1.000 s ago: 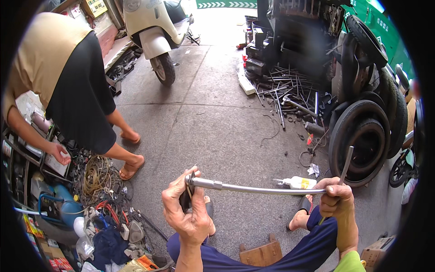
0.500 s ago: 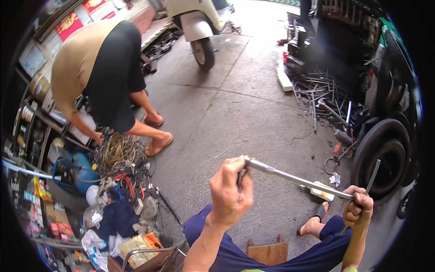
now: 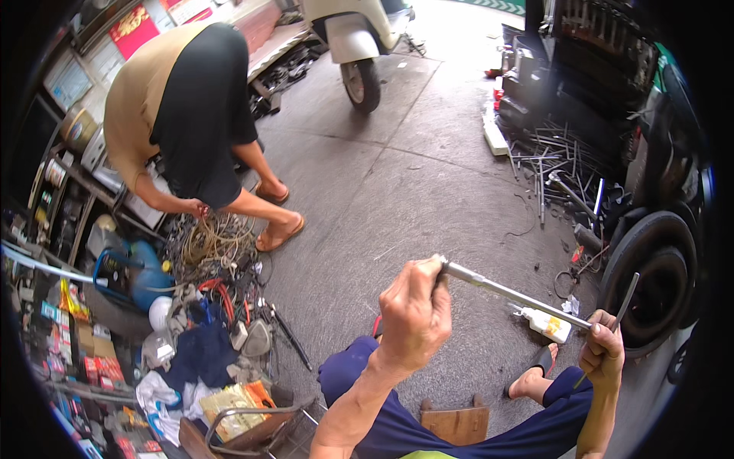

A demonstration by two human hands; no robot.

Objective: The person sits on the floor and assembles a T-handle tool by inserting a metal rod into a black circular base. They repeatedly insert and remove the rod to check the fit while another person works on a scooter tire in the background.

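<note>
From my seat at the feed, I have the long, silvery, slender metal tube (image 3: 514, 291) at four o'clock, sloping between both hands. My left hand (image 3: 415, 312), at five o'clock, is clamped on its thicker end; the back of the hand hides the fingertips. My right hand (image 3: 602, 348), at four, is closed around the other end, and a thin grey metal rod (image 3: 630, 297) juts up from that same fist.

Just beyond the tube lies a white plastic bottle with a yellow label (image 3: 547, 325). I see a low brown wooden stool (image 3: 456, 423) at five, a cream scooter with a black tyre (image 3: 356, 42) at twelve, and, at ten, a bending person in black shorts (image 3: 200, 115) reaching toward a tangle of tan cable (image 3: 210, 243) at nine.
</note>
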